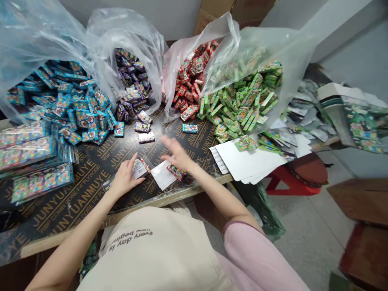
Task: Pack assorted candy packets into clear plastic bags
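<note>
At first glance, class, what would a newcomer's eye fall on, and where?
Blue packets, purple packets, red packets and green packets spill from plastic bags at the back of the dark table. In front, the left hand touches a small packet, and the blurred right hand is near a white sheet.

Pink, darker-hemmed short sleeve (253,246) on the right, and there's dark lettering (131,239) across the cream garment (160,258): "Every day is"!
</note>
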The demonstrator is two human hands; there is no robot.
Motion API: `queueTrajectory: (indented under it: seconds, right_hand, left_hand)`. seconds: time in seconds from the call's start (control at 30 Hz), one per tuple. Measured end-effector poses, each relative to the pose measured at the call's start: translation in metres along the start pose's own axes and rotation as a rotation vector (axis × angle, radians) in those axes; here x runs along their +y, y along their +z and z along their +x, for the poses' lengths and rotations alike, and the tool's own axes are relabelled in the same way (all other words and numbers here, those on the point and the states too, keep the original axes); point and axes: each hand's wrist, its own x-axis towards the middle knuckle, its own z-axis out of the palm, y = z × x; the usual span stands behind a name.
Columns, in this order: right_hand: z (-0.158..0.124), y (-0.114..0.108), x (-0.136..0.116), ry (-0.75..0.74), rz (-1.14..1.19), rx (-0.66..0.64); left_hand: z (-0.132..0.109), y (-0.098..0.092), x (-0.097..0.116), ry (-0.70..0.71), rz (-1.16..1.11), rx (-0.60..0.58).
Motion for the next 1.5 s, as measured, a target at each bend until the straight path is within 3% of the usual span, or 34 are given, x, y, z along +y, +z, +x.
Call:
queueTrajectory:
  seconds: [0.13, 0.2, 0.27, 0.4, 0.53, 0.9, 0.97, 1.13, 1.23, 1.33, 1.5]
  right_hand:
    - [-0.018, -0.077, 0.105, 0.772, -0.476, 0.383]
    - [-0.032, -0.107, 0.15, 1.047, -0.547, 0.451]
    - [-0.042, -0.121, 0.176, 1.173, -0.512, 0.422]
    - [-0.04, -0.104, 0.173, 1.03, -0.464, 0.231]
    - [-0.027, -0.072, 0.143, 0.862, -0.478, 0.149]
    - [0.02, -0.017, 0.062, 0.253, -0.465, -0.132]
    - [0.025, -0.011, 0.05, 0.279, -0.51, -0.113]
    - [0.023, -0.012, 0.038, 0.392, -0.629, 0.079]
    - [0.018, -0.014, 0.04, 0.369, -0.566, 0.091]
    - [0.014, -0.015, 0.045, 0.437, -0.525, 0.112]
    - [0.017, -0.012, 0.042, 0.513, -0.653, 0.12]
  left_hand:
    - [-0.005, -0.004, -0.002, 0.081, 0.256, -0.175]
    - [-0.006, -0.003, -0.002, 0.107, 0.331, -0.216]
    - [-0.006, -0.002, 0.0, 0.115, 0.366, -0.234]
    - [-0.005, 0.0, 0.001, 0.106, 0.384, -0.247]
    - [-0.007, 0.001, 0.0, 0.119, 0.365, -0.234]
    - [-0.013, 0.001, 0.001, 0.129, 0.315, -0.219]
    - [-0.015, -0.001, 0.003, 0.124, 0.314, -0.221]
    - [-0.021, -0.005, -0.002, 0.127, 0.28, -0.205]
    - [-0.024, -0.004, -0.008, 0.086, 0.203, -0.15]
    - [-0.028, 0.0, -0.012, 0.041, 0.147, -0.113]
    - [-0.03, 0.004, -0.014, 0.023, 0.137, -0.104]
